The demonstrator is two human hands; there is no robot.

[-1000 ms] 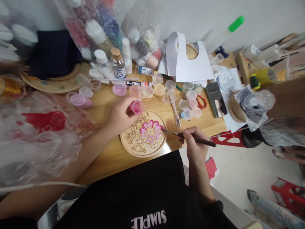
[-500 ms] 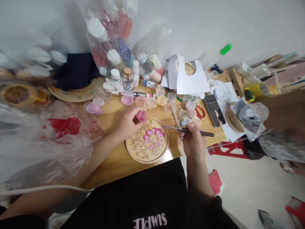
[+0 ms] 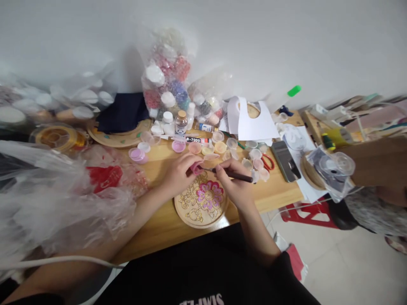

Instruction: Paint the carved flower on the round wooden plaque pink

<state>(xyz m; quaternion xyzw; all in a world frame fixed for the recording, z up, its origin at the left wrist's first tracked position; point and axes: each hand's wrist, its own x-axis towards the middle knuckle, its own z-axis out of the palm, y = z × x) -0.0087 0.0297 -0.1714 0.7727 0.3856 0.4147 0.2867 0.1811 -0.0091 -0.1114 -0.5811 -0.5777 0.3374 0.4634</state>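
My left hand point(image 3: 182, 171) is closed around a small pink paint cup point(image 3: 197, 167), tilted above the far edge of a round wooden disc. Between the fingers of my right hand point(image 3: 233, 182) is a dark-handled paintbrush point(image 3: 237, 175), its tip inside the mouth of the cup. The wooden disc point(image 3: 180, 212) lies on the table near its front edge. It carries raised gold outlines and a flower point(image 3: 210, 195) coloured pink and lilac; the leaves and smaller shapes around it are bare wood. Part of the disc's far rim is hidden by my hands.
Several small paint cups point(image 3: 220, 147) stand behind the disc, with a B-7000 glue tube point(image 3: 197, 140) and bottles point(image 3: 181, 123). Red-handled scissors point(image 3: 268, 162) and a phone point(image 3: 286, 161) lie to the right. Crumpled plastic bags point(image 3: 73, 203) cover the left. A person point(image 3: 375, 207) is at far right.
My right hand has moved left, bringing the brush from beside the disc into the pink cup. My left hand has tipped the cup towards the brush. The camera view has shifted slightly.
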